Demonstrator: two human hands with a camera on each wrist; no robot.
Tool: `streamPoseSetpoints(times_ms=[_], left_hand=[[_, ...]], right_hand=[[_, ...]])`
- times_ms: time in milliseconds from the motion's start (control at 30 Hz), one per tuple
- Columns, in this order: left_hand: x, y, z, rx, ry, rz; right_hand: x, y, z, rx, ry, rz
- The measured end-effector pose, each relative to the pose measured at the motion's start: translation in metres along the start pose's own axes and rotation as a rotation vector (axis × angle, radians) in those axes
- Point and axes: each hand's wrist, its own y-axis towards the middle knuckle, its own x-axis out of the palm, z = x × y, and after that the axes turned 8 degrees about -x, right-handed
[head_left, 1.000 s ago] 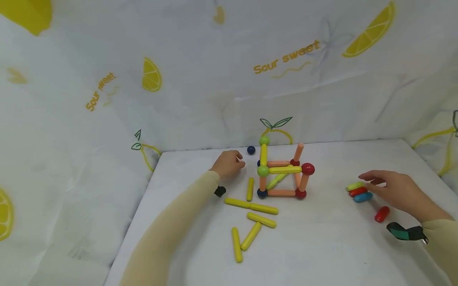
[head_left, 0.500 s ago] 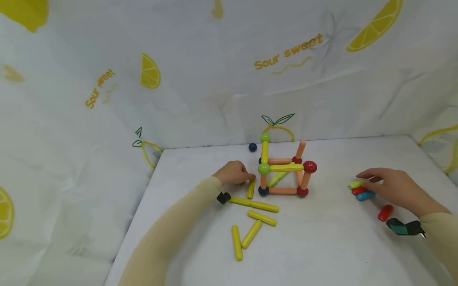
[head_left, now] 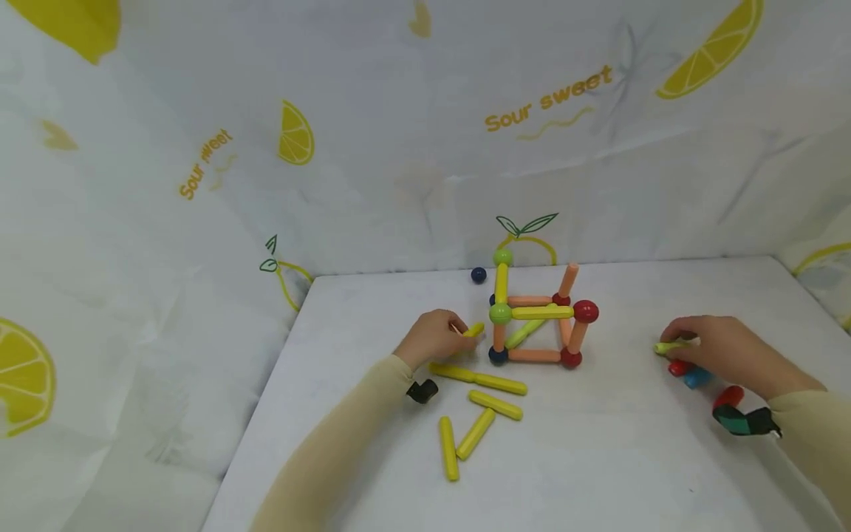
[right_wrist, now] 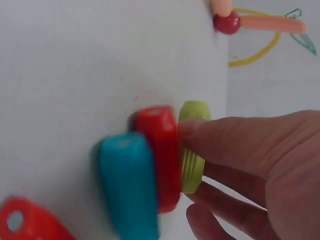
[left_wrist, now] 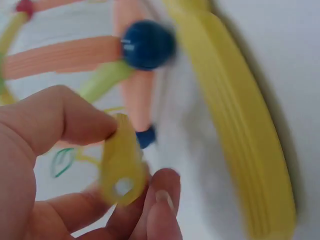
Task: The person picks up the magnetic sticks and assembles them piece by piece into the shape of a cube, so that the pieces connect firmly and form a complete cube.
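Observation:
My left hand (head_left: 432, 338) pinches a yellow magnetic stick (left_wrist: 120, 165) between thumb and fingers, one end with its metal tip facing the left wrist camera. My right hand (head_left: 738, 355) has thumb and fingers on a short light-green magnetic stick (right_wrist: 194, 167). Against that stick lies a red one (right_wrist: 162, 157), with a blue one (right_wrist: 127, 175) alongside. Right of my left hand stands a boxy frame of sticks and balls (head_left: 541, 313), in orange, yellow, green, red and dark blue. A light-green stick (head_left: 525, 330) slants inside it.
Several yellow sticks (head_left: 495, 404) lie on the white table (head_left: 598, 458) in front of the frame. A loose dark blue ball (head_left: 479, 275) sits near the back edge. Another red piece (right_wrist: 32, 222) lies by my right wrist. Behind hangs a lemon-print cloth (head_left: 372, 199).
My left hand has come down to the yellow stick beside the frame, taken hold of it and turned it. My right fingers have closed on the light-green stick, which has shifted slightly.

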Motion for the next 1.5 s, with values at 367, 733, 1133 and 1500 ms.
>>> streamPoseSetpoints(times_ms=[367,733,1133,1500], left_hand=[[-0.004,-0.059,-0.014,0.273,-0.169,-0.094],[0.017,-0.074,0.000,0.425,-0.262,-0.148],[0.012,-0.075,0.002,0.565,-0.083,-0.036],[0.012,-0.092,0.010,0.517,-0.400,-0.130]], right_hand=[[0.049,-0.016,-0.110,-0.199,0.137,0.105],[0.071,0.001,-0.163,-0.343,0.306,0.140],[0.072,0.007,-0.165,-0.366,0.298,0.126],[0.079,0.009,-0.167,-0.407,0.378,0.136]])
